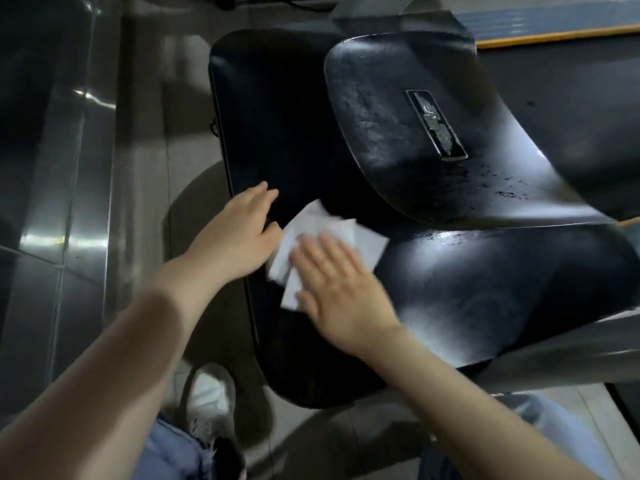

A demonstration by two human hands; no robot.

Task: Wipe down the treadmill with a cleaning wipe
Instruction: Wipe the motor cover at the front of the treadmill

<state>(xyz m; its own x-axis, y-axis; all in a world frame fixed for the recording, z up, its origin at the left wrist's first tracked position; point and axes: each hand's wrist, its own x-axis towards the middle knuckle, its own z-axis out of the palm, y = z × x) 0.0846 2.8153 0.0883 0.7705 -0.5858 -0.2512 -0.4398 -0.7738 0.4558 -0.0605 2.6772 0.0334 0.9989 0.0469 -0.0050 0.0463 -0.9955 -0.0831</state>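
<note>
Looking down at the black treadmill (298,140) cover filling the middle of the frame, the right hand (337,287) lies flat with fingers straight, pressing the white wipe (313,225) onto it just below center. The left hand (239,230) rests open on the cover's left edge, thumb beside the wipe, holding nothing. A white sneaker (207,400) shows at the lower left on the tiled floor (86,202).

Treadmill (433,188) badge (437,123) — lettering illegible

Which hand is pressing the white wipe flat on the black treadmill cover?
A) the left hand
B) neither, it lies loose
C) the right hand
C: the right hand lies flat, fingers straight, on the white wipe; the left hand rests beside it.
</note>
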